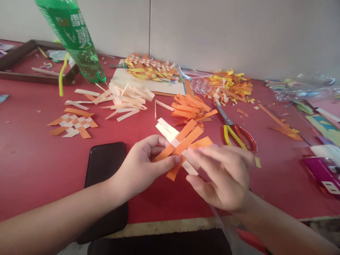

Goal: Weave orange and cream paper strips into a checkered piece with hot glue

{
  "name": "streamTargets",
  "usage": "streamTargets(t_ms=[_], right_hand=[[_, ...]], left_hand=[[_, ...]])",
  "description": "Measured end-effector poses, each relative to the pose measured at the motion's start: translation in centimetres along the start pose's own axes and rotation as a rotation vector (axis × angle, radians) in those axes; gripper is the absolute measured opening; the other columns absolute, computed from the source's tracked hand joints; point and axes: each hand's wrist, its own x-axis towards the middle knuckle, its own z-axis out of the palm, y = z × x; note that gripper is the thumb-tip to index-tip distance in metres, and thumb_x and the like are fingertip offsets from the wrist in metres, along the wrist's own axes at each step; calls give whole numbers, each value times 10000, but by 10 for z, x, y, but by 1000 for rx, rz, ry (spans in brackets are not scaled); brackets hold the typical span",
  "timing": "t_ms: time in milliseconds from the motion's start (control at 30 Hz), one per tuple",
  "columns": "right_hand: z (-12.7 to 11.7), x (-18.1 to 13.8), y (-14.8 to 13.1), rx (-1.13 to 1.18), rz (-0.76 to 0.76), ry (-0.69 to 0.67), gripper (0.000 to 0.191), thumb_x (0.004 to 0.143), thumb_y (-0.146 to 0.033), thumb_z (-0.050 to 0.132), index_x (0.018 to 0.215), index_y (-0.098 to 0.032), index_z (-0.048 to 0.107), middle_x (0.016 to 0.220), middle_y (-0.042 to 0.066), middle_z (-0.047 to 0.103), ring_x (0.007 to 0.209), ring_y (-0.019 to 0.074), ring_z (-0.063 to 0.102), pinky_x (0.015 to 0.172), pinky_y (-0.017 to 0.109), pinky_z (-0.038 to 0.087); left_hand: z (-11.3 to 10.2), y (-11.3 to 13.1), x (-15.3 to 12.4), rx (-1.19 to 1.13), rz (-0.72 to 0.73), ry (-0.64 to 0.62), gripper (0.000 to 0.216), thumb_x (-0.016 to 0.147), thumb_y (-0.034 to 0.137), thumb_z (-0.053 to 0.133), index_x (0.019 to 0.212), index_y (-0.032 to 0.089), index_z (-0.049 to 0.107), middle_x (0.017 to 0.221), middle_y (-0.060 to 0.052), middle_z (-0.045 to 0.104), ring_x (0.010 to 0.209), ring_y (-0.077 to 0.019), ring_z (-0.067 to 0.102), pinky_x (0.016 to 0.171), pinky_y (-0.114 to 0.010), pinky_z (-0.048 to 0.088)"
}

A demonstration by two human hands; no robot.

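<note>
My left hand (148, 164) pinches a partly woven piece of orange and cream paper strips (183, 143) between thumb and fingers, above the red table. At its right side, my right hand (223, 170) is closed with the fingertips on an orange paper strip (202, 142); the fingertips are a little blurred. Beyond the hands lie a pile of cream strips (124, 97) and a pile of orange strips (190, 107). A woven orange and white fish-like piece (75, 123) rests flat on the left.
A black phone (106, 163) lies by my left forearm. Scissors with red and yellow handles (235, 132) are at the right. A green bottle (79, 42) stands at the back left, near a dark frame (16, 58). Woven pieces (151, 67) and paper scraps (231, 86) lie along the wall.
</note>
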Motion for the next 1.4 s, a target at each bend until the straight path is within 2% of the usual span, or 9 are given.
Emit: streamTargets(t_ms=[100,267,400,500,567,667,867,1100,1400], right_hand=[[5,-2,0,-106,193,28,519,851,-358,618,1338,-189,556,1055,117,586,837,230,541,731,413,447],[8,-2,0,-69,334,38,463,839,-312,633,1288,-214,571,1104,119,580,946,275,560,847,477,452],[9,-2,1,455,585,55,625,815,-288,686,1379,-280,416,1212,105,593,1083,282,610,871,486,534],[9,1,0,926,717,-20,677,839,-211,676,1377,-377,300,1085,13,684,779,177,716,633,347,620],[8,3,-2,1062,773,-69,632,863,-162,647,1338,-396,301,941,-48,728,552,125,686,503,279,602],[7,6,-5,1113,836,-90,560,866,-138,642,1287,-368,353,832,-72,739,476,124,672,469,262,604],[8,4,-10,1188,920,-61,593,831,-154,697,1295,-352,385,841,-50,739,611,148,714,532,266,629],[7,4,-12,1274,1004,-123,643,829,-177,697,1338,-370,355,835,-51,717,545,103,628,527,265,590],[5,8,-8,1256,1035,-134,685,770,-150,715,1318,-353,358,796,-57,712,504,134,640,483,303,598]], left_hand=[[1,0,0,43,2,30,256,786,304,776,840,182,557,881,-26,751,805,-160,711,707,-240,536],[0,-1,-1,125,16,51,262,794,326,765,863,204,543,926,-17,748,838,-167,705,713,-246,535],[1,-1,-2,201,27,61,260,793,336,762,864,211,546,866,3,744,760,-140,693,657,-219,525],[3,-1,-3,240,48,25,237,797,326,757,875,214,563,837,18,743,723,-121,691,643,-198,518],[4,-1,-4,261,75,-1,208,811,292,743,905,215,575,880,17,750,786,-123,706,715,-196,527],[4,-2,-5,288,99,1,251,797,283,758,953,213,574,926,4,749,869,-142,714,814,-217,526],[3,-1,-2,283,18,29,443,722,349,817,1062,224,563,920,-15,749,829,-193,722,731,-280,549],[1,0,-3,291,-2,19,468,736,371,803,1128,237,585,903,-5,773,839,-194,737,789,-300,551],[3,-5,-3,326,50,-5,483,763,359,778,1177,245,556,945,-31,768,875,-227,736,788,-334,556]])
